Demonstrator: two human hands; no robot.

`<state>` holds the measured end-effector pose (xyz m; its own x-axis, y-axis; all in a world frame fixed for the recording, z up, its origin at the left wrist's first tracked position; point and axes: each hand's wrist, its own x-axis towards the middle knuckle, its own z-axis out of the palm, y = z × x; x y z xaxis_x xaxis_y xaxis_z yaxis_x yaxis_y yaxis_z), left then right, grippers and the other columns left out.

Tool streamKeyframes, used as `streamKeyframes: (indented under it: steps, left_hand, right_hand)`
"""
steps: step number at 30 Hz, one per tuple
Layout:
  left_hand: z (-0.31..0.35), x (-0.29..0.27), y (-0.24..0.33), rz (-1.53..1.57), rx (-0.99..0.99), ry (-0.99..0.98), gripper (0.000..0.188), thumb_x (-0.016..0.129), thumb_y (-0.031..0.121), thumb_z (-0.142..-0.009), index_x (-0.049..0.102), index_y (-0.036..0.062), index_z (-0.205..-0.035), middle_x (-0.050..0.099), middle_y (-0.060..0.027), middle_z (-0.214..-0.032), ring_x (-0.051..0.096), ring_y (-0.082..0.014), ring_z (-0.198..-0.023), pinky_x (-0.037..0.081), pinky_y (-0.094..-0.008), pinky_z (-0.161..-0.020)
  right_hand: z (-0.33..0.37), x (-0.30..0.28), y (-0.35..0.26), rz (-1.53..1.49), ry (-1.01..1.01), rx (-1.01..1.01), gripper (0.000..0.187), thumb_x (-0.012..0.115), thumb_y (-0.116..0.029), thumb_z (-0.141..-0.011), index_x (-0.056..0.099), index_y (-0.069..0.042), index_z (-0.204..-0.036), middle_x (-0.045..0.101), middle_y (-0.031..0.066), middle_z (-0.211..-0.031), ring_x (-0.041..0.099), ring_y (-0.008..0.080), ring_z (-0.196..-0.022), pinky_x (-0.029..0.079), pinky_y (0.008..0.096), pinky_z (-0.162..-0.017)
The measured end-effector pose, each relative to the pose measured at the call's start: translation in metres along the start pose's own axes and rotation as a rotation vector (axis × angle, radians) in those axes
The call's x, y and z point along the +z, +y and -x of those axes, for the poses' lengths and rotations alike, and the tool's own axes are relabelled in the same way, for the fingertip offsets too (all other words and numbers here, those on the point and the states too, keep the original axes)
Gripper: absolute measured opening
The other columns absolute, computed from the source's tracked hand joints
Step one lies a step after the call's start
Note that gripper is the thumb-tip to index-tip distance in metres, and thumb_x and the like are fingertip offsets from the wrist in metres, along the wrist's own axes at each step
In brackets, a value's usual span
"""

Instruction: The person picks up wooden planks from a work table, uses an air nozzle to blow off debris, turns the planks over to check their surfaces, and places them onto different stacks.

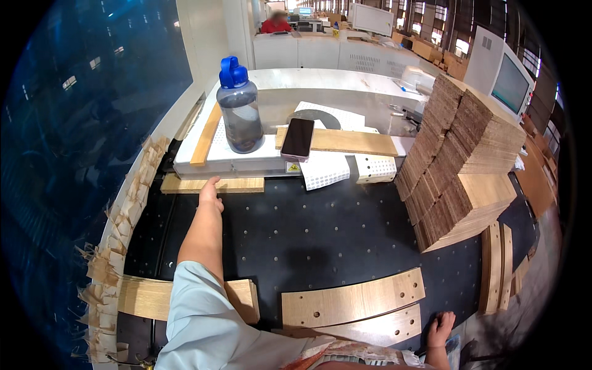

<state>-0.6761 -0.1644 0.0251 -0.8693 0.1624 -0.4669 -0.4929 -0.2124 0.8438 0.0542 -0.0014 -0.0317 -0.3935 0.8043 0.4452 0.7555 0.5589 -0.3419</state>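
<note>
My left arm stretches across the black table to a narrow wooden strip lying along the front of the white machine beam. There my left hand touches the strip, fingers extended and thumb apart. Low at the right, by the table's near edge, is my right hand with curled fingers; the inside of its palm is hidden. Beside it lie a curved wooden board with drilled holes and a second curved board, partly covered by my body. More wooden boards sit under my left sleeve.
A blue-capped bottle and a phone stand on the beam. Tall stacks of wooden pieces rise at the right, near curved strips. A blue curtain-like panel borders the left. Someone in red sits far back.
</note>
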Motion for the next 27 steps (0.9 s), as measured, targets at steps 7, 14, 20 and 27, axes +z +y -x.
streamKeyframes:
  steps: [7,14,20,27]
  left_hand:
    - [-0.006,-0.005,0.0,-0.005,0.031,0.002,0.085,0.07,0.029,-0.077,0.027,-0.0002,-0.145,0.016,-0.0207,-0.154,0.016,-0.0365,-0.141,0.017,-0.0409,-0.114]
    - [-0.024,-0.009,-0.002,-0.043,-0.028,-0.034,0.085,0.069,0.034,-0.076,0.028,0.0067,-0.145,0.014,-0.017,-0.156,0.012,-0.0252,-0.145,0.012,-0.0438,-0.115]
    - [-0.02,-0.022,0.001,-0.216,0.039,-0.111,0.083,0.068,0.03,-0.078,0.028,0.0028,-0.145,0.022,-0.0189,-0.152,0.017,-0.0277,-0.143,0.01,-0.0436,-0.115]
    - [0.092,0.029,0.042,-0.788,0.304,-0.476,0.054,0.064,0.027,-0.084,0.051,0.0019,-0.13,0.056,-0.0105,-0.127,0.052,-0.0235,-0.117,0.039,-0.0363,-0.095]
  right_hand:
    - [-0.002,-0.001,-0.004,-0.002,0.008,0.026,0.013,0.052,0.003,-0.067,0.049,-0.001,-0.079,0.047,0.0166,-0.081,0.046,0.0358,-0.082,0.039,0.0422,-0.074]
    - [0.0,-0.003,-0.004,-0.005,0.02,0.054,0.014,0.054,0.004,-0.066,0.05,-0.001,-0.077,0.047,0.0163,-0.08,0.047,0.0358,-0.081,0.04,0.0417,-0.073]
    - [-0.001,-0.003,-0.008,0.002,0.098,0.05,0.014,0.058,0.001,-0.065,0.053,-0.003,-0.077,0.05,0.015,-0.08,0.048,0.0356,-0.08,0.041,0.0436,-0.073]
    - [0.003,-0.002,0.005,0.027,0.121,0.024,0.012,0.061,-0.005,-0.068,0.054,-0.003,-0.078,0.052,0.0165,-0.082,0.05,0.0372,-0.082,0.043,0.0457,-0.072]
